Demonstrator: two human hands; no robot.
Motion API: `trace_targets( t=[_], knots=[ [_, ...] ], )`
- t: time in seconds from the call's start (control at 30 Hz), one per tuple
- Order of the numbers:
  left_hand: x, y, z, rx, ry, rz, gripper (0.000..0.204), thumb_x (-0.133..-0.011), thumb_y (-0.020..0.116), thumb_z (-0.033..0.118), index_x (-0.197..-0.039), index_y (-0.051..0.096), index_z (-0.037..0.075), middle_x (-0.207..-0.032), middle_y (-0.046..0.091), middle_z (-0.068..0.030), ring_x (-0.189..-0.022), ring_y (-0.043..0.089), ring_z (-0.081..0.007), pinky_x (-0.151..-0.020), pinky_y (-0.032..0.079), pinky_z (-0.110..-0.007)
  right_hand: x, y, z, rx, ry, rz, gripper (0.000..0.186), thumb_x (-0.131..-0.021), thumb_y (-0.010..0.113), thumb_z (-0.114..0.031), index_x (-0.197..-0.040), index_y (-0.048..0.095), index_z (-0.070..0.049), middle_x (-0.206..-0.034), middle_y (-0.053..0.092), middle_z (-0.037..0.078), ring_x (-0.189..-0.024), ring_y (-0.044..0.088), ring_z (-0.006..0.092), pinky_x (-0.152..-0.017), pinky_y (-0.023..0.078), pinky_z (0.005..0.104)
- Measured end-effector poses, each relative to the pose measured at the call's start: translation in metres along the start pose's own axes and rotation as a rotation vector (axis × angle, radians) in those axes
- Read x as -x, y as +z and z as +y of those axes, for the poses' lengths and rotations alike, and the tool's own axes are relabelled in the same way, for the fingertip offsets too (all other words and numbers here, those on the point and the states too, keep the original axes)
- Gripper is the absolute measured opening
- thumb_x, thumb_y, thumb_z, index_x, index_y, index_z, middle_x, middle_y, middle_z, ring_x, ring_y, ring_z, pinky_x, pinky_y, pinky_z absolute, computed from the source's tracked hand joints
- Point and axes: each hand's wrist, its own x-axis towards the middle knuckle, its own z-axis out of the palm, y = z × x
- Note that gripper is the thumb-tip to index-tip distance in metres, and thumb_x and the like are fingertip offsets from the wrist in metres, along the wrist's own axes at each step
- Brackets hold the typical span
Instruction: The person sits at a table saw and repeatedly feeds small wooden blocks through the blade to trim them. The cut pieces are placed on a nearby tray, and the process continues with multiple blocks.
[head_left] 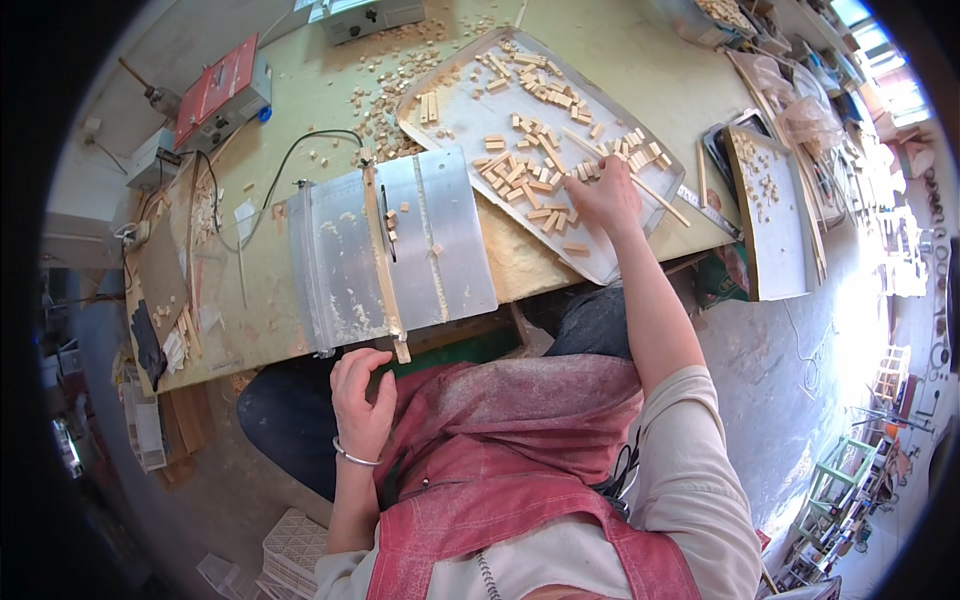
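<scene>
Over the metal tray (648,195) on the right, my right hand (607,203) reaches in among small wooden blocks (520,172). Its thumb and fingers close around a short row of blocks (585,172), partly hidden by the hand. A thin wooden stick (662,200) lies across the tray rim beside this hand. My left hand (362,400), with a bracelet at the wrist, hovers by the front edge of a flat metal saw plate (450,270). Its fingers are loosely bent, thumb apart, holding nothing. A wooden strip (380,265) runs along the plate next to a dark slot, its end near my left fingers.
Several cut blocks (392,222) sit on the plate. Loose blocks (375,115) scatter over the table behind it. A red-topped control box (222,92) with cables stands at the far left. A second tray (775,235) holding small pieces is at the right.
</scene>
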Motion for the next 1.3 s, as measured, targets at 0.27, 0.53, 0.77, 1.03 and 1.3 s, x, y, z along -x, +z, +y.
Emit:
trace_targets(
  t=[0.27,0.53,0.77,1.03,1.3],
  knots=[
    [-0.001,0.001,-0.003,-0.004,-0.005,-0.003,0.026,-0.086,0.072,0.000,-0.111,0.071,0.004,-0.113,0.069,-0.0129,-0.108,0.064,-0.0323,-0.099,0.047,-0.042,-0.007,0.007,0.009,0.008,-0.030,-0.041,0.071,-0.081,0.078,-0.048,-0.132,0.060,-0.002,-0.133,0.063,0.017,-0.124,0.065,0.0341,-0.103,0.052,0.0469],
    [-0.004,0.000,0.002,-0.030,0.001,-0.003,0.025,-0.085,0.072,-0.002,-0.110,0.072,0.002,-0.113,0.070,-0.0144,-0.109,0.067,-0.0322,-0.100,0.051,-0.041,-0.010,0.012,0.005,0.074,-0.052,-0.025,0.072,-0.079,0.079,-0.048,-0.128,0.059,0.001,-0.132,0.064,0.020,-0.124,0.065,0.0355,-0.101,0.054,0.0485],
    [-0.002,-0.005,0.002,-0.017,0.039,0.043,0.025,-0.086,0.073,-0.001,-0.110,0.072,0.004,-0.111,0.070,-0.0124,-0.106,0.066,-0.0324,-0.099,0.048,-0.042,0.003,-0.008,-0.001,-0.028,-0.011,0.046,0.068,-0.076,0.081,-0.040,-0.125,0.057,0.000,-0.123,0.066,0.020,-0.114,0.069,0.0372,-0.098,0.055,0.0474],
    [-0.019,-0.020,0.015,0.023,0.084,0.054,0.028,-0.086,0.073,-0.002,-0.114,0.072,0.004,-0.108,0.070,-0.0106,-0.089,0.067,-0.0246,-0.087,0.052,-0.038,0.174,0.001,-0.082,-0.317,-0.779,-0.200,0.050,-0.073,0.080,-0.020,-0.115,0.057,-0.005,-0.107,0.060,0.016,-0.095,0.064,0.0384,-0.083,0.053,0.0483],
    [-0.047,-0.012,0.015,-0.067,0.106,0.008,0.040,-0.085,0.075,0.008,-0.124,0.067,0.004,-0.106,0.064,-0.0140,-0.087,0.065,-0.0297,-0.076,0.054,-0.040,0.190,0.025,-0.140,-0.159,-0.965,-0.229,0.046,-0.073,0.076,-0.017,-0.112,0.056,-0.004,-0.104,0.057,0.016,-0.103,0.061,0.0390,-0.087,0.049,0.0483]
  ],
)
